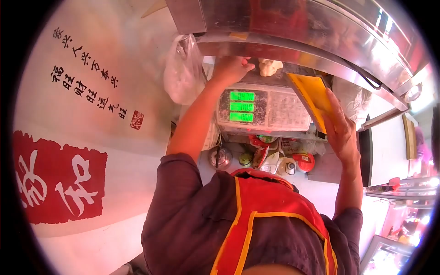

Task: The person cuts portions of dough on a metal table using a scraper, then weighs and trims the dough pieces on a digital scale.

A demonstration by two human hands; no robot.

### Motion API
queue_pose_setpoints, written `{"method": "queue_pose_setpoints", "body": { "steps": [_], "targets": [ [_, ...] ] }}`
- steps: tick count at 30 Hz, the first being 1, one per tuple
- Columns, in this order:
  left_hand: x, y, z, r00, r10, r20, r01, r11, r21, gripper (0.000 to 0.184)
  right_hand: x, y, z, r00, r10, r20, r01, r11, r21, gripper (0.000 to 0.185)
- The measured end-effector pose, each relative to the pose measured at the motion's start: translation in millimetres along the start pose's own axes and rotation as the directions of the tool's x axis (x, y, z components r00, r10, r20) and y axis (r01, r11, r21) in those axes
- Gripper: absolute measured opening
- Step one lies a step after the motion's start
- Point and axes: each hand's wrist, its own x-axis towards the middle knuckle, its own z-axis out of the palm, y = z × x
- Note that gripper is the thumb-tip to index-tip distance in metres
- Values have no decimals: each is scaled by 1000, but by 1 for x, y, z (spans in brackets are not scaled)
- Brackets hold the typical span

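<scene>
Over the weighing pan of a digital scale (288,107), my left hand (230,70) reaches in under a steel ledge. Its thumb and a finger show slightly apart with nothing between them; the rest of the fingers are partly hidden. Just to the right of its fingertips lies a pale, lumpy piece that looks like dough (269,67). The scale's green display is lit, its top row reading about 0.470. At the scale's right side, my right hand (341,120) grips a yellow tray (311,94) by its right edge, tilted up on its side.
A steel cabinet (275,20) overhangs the scale. To the left, a clear plastic bag (183,71) hangs by the wall with Chinese lettering. Below the scale are several jars and packets, including a red-lidded container (303,162). More clear plastic (350,98) sits at the right.
</scene>
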Motion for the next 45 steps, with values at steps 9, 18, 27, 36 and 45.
{"method": "queue_pose_setpoints", "body": {
  "steps": [9, 18, 27, 36, 45],
  "targets": [
    [-6, 32, 34, 975, 166, -145, -95, 909, 405, 41, 11, 5, 10, 999, 32, 44, -28, 996, -89, 61],
    [-5, 21, 68, 903, 200, -380, -146, 975, 167, 32, 39, 6, 28, 988, -129, 84, 144, 968, -208, 69],
    [-22, 16, 65, 890, 208, -406, -108, 961, 256, 17, 74, -6, 45, 947, -192, 257, 277, 894, -352, 75],
    [-26, 17, 62, 929, 56, -366, -26, 996, 85, 12, 104, -13, 52, 885, -212, 413, 354, 885, -303, 79],
    [-30, -8, 15, 952, -282, -116, 47, 514, -857, 18, 36, -32, -50, 913, 150, 379, -5, 934, -358, 62]
  ]
}}
